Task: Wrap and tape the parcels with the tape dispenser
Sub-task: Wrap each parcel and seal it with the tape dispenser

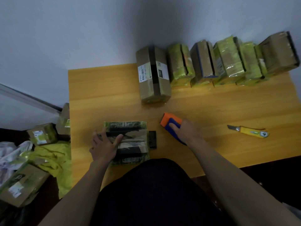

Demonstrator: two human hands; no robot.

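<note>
From the head camera I observed a yellow wooden table (211, 103) set against a pale wall. The parcel in work (130, 137), a flat package wrapped in green-printed film with dark tape bands across it, lay at the near edge of the table, just in front of the person's torso. The left hand (104, 145) rested on the parcel's left half, fingers spread and straight, pressing down on the top face; that grip was released, holding nothing. A small black object (152, 139) lay on the table touching or just beside the parcel's right edge; I could not tell what it was.

The right hand (185, 129) was to the right of the parcel, with its grip closed around the tape dispenser (171, 123), an orange and blue unit. The fingers curled over the blue handle, and the orange front end pointed away from the person, low over the table. I could not tell whether the dispenser touched the surface.

A yellow utility knife (250, 131) lay further right on the table, well apart from both hands, blade end pointing left.

Along the far edge stood a row of wrapped parcels (228, 62), most bound in yellow-green film, and a larger cardboard box (153, 74) with white labels stood at the left end of the row, nearer the person than the others.

On the floor left of the table I noted several cardboard boxes (24, 183) and crumpled yellow-green bags (53, 159).
</note>
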